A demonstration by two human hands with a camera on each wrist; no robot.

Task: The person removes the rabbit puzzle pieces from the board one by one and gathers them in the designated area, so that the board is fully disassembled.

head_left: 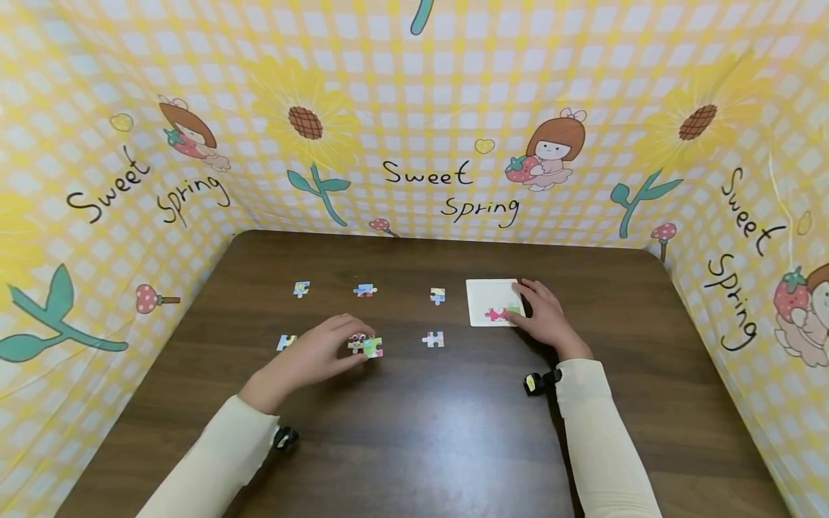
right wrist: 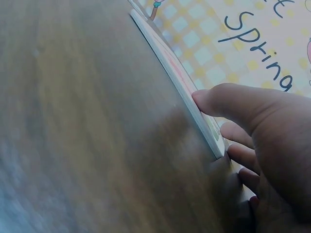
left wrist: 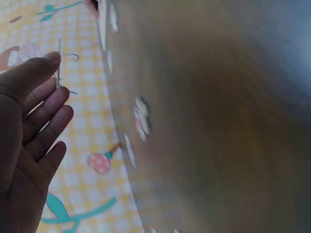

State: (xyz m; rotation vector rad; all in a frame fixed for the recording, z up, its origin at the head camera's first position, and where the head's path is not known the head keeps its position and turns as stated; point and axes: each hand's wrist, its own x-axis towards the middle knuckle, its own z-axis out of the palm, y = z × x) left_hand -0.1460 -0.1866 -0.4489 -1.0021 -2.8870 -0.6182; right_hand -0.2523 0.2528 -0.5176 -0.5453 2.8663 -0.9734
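My left hand (head_left: 317, 352) pinches a green jigsaw piece (head_left: 373, 348) between thumb and fingers. The left wrist view has that piece edge-on, raised above the table. Just behind it in the head view lies another jigsaw piece (head_left: 356, 342), partly covered. At the right, my right hand (head_left: 547, 316) holds the right side of a white puzzle tray (head_left: 486, 291), thumb at the near edge and fingers along the side. Pink jigsaw pieces (head_left: 495, 314) and a green one (head_left: 512, 311) lie along the tray's near edge, partly hidden by the thumb.
Loose jigsaw pieces lie on the brown table (head_left: 414, 417): a back row with a left piece (head_left: 301, 289), a middle piece (head_left: 365, 290) and a right piece (head_left: 437, 296). Nearer are a piece (head_left: 434, 339) and another (head_left: 286, 342) beside my left hand. Checked cloth (head_left: 414, 108) walls the table.
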